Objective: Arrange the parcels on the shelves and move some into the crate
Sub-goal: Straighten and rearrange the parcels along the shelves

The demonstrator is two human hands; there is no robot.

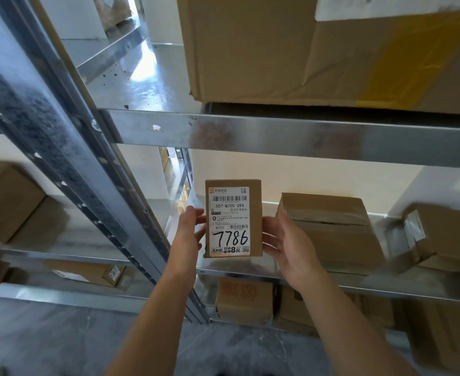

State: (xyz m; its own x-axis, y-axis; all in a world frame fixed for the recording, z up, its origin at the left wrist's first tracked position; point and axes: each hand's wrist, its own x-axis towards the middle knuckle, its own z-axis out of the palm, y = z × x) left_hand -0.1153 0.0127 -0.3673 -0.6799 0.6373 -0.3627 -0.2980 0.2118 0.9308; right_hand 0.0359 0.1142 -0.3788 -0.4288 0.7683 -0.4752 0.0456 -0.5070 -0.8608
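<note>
Looks mid-task: small parcel (233,218) upright at the front of middle shelf (250,270), pressed between left hand (189,226) and right hand (286,245) – fingers near-straight on its sides (no wrap-round grip) – neighbouring box (329,229) already shelved, crate unseen, so that part likely pending.

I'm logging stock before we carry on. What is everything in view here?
parcel: one, brown, white label marked 7786, upright at the middle shelf
big box: one, brown with yellow tape, upper shelf
taped box: one, brown, middle shelf, right of the parcel
blurred box: one, brown, far right of that shelf
lower boxes: at least two, brown, shelf below
left boxes: at least two, brown, neighbouring rack
rack: one, silver metal, ahead
left hand: one, at the parcel's left edge
right hand: one, fingers straight, at its right edge
</note>
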